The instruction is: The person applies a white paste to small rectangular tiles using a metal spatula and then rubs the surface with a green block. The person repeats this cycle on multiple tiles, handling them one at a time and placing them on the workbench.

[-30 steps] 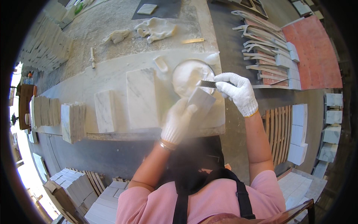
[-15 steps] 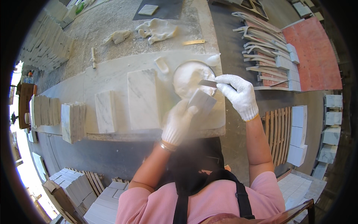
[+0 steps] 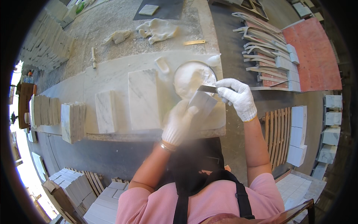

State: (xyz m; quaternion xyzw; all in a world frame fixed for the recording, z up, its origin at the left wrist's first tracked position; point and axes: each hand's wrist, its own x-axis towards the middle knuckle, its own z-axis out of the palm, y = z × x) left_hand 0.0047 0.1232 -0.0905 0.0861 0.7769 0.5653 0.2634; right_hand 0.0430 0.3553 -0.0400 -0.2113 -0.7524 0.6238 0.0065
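My left hand (image 3: 176, 124), in a white knit glove and hazy in the picture, is closed on a pale stone tile (image 3: 203, 104), held tilted at the near side of a round bowl (image 3: 196, 61). White paste (image 3: 186, 79) fills the bowl. My gloved right hand (image 3: 239, 98) pinches a dark, flat scraper blade (image 3: 207, 89) that points left, over the tile's far edge; I cannot tell whether they touch. Left of the bowl, a large veined marble tile (image 3: 143, 100) and a smaller marble tile (image 3: 104, 112) lie on the bench.
Stacked tiles (image 3: 73, 122) stand at the bench's front left edge. Beyond the bowl are a white scoop-shaped piece (image 3: 162, 65), a yellow strip (image 3: 194, 42) and a crumpled white cloth or glove (image 3: 158, 30). To the right, strips (image 3: 257, 52) and a wooden pallet (image 3: 276, 136) sit beyond the bench edge.
My right hand has moved slightly nearer to me, bringing the scraper blade from over the bowl's edge down to the tile's far edge. My left hand and the tile have hardly moved.
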